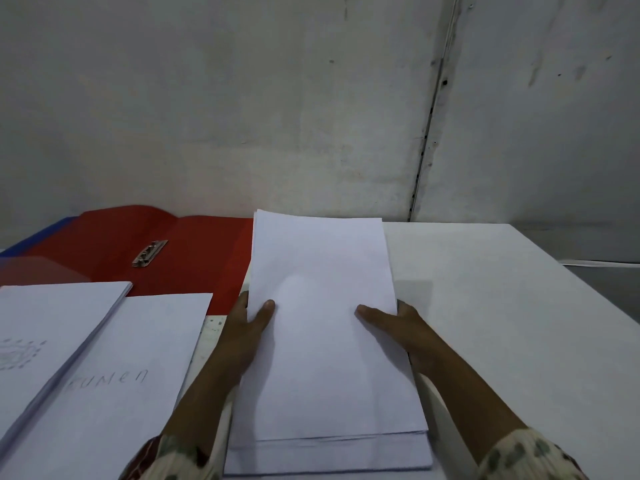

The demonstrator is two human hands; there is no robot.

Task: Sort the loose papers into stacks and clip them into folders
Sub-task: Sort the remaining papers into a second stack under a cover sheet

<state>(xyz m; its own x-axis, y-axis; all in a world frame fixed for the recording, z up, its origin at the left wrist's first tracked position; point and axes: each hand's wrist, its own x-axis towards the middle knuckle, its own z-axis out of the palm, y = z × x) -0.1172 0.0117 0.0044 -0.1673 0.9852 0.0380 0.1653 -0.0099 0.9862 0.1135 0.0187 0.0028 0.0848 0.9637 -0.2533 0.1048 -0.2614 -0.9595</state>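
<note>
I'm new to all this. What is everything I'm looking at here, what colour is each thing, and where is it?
held stack: one, white paper, centre, gripped at both long edges
lower stack: one, white, on the table under the held stack's near end
lettered sheet: one, white with pencil lettering, left of centre
left stack: one, white with a faint printed emblem, far left, overlapping the lettered sheet
red folder: one, red, open, behind the left papers
clip: one, metal, on the red folder
blue folder: one, blue, edge showing under the red folder
table: one, white
wall: grey, behind
left hand: one, on the held stack's left edge
right hand: one, on its right edge
</note>
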